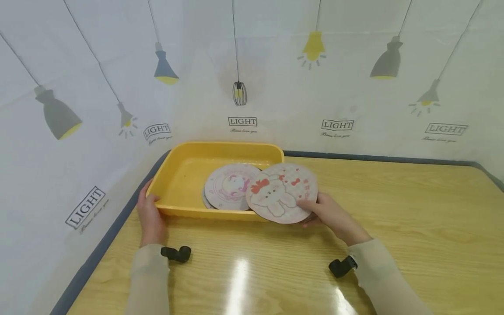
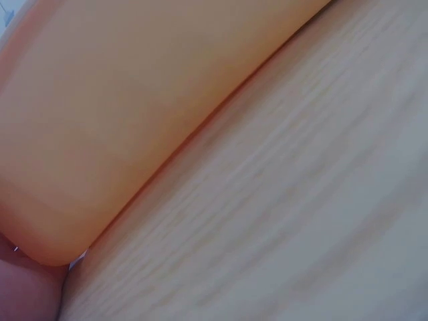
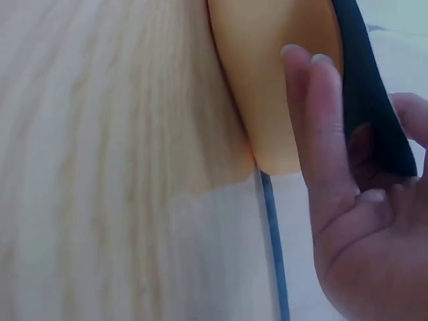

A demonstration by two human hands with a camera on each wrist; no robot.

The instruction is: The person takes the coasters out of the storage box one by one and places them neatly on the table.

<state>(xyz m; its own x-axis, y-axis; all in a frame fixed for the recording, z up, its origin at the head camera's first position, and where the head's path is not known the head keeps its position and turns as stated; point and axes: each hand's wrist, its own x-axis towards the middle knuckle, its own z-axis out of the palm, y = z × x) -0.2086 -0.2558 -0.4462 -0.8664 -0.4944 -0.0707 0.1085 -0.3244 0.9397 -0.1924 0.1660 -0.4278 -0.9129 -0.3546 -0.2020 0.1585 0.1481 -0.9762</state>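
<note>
My left hand (image 1: 150, 221) grips the front left corner of a yellow plastic tray (image 1: 173, 183), thumb over the rim. In the left wrist view, the tray's outer wall (image 2: 134, 120) fills the upper left. My right hand (image 1: 334, 216) pinches a round mat (image 1: 283, 210) printed with a white rabbit with a red bow. This mat is tilted over the tray's front right corner; its dark underside (image 3: 371, 100) shows in the right wrist view. Inside the tray lies another round mat (image 1: 226, 188) with a pink print, overlapping at least one more and partly hidden behind the rabbit mat.
The tray stands on a wood-grain table (image 1: 393, 227) by its back left corner, close to a white wall covering (image 1: 275, 96) printed with lamps. A dark edge strip (image 1: 354, 155) runs along the table's back. A black device (image 1: 177, 253) sits at each wrist.
</note>
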